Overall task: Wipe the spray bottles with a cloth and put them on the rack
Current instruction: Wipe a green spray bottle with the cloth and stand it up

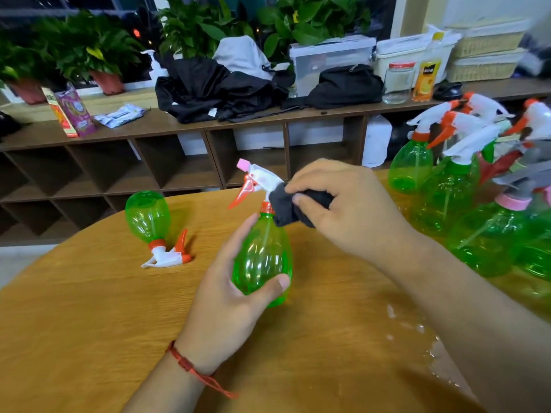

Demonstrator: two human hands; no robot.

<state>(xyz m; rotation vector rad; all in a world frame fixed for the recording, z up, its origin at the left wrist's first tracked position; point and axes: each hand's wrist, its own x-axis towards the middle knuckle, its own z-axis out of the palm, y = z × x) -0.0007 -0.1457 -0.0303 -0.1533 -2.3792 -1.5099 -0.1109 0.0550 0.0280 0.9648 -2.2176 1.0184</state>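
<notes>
The person's left hand (pixel 232 296) is wrapped round the belly of a clear green spray bottle (pixel 262 254), thumb across the front near the base and fingers curled behind, holding it roughly upright over the round wooden table (pixel 89 308). I cannot tell whether its base touches the wood. The bottle has an orange collar, an orange trigger, and a white head with a pink nozzle tip pointing away to the left. The right hand (pixel 348 204) pinches a bunched dark grey cloth (pixel 286 207) between thumb and curled fingers, pressing it against the back of the bottle's head and neck. A red string bracelet (pixel 190 365) circles the left wrist. To the left of the held bottle, well apart from it, a second green spray bottle (pixel 149 216) lies on the table with its head toward the person. To the right of the held bottle, a crowd of more green spray bottles (pixel 459 189) stands close together at the table's edge. Near that bottle on its right, closer to the person, water drops (pixel 417 329) glisten on the wood. Behind the held bottle runs a low brown shelf unit (pixel 179 162), its top carrying black clothing (pixel 214 87), a glass jar (pixel 398 81), a juice bottle (pixel 428 73) and potted plants (pixel 98 55).
</notes>
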